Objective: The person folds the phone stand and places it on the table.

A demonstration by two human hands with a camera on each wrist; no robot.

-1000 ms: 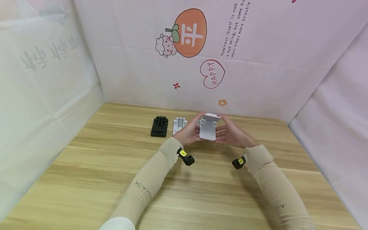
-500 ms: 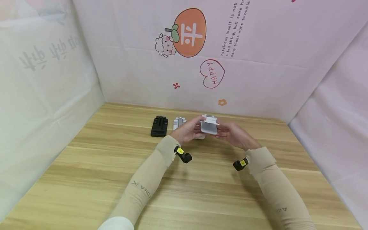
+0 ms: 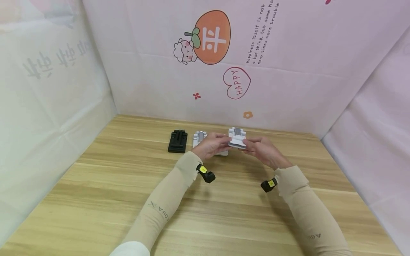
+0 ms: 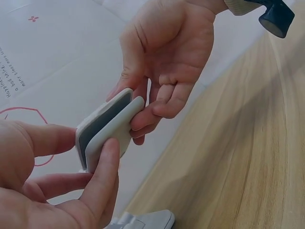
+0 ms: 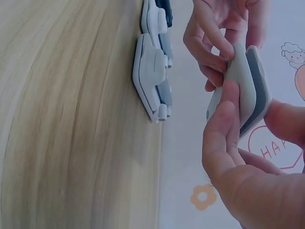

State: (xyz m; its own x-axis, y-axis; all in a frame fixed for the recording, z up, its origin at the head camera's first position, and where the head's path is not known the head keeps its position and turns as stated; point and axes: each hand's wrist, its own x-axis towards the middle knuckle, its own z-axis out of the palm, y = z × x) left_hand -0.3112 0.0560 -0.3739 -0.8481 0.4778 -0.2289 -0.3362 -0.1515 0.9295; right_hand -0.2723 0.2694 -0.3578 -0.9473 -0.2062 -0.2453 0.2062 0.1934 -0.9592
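Above the table, a white folding phone stand (image 3: 237,141) with grey lining is held between both hands. My left hand (image 3: 209,146) pinches its left edge with thumb and fingers, and my right hand (image 3: 263,152) pinches the right edge. In the left wrist view the stand's two plates (image 4: 114,119) lie nearly parallel, a narrow gap between them. The right wrist view shows right fingers (image 5: 224,114) against the outer face of the stand (image 5: 245,90). Beneath the left hand lies another white phone stand (image 3: 223,153), mostly hidden in the head view.
A folded black phone stand (image 3: 177,141) and a folded white phone stand (image 3: 199,137) lie in a row to the left on the wooden table (image 3: 224,213). A printed cloth (image 3: 153,81) hangs behind the table's back edge, with cloth on both sides too.
The held phone stand has gone from unfolded at an angle to nearly folded flat, and has shifted slightly right. Both hands have turned with it, still gripping. The stands on the table have not moved.
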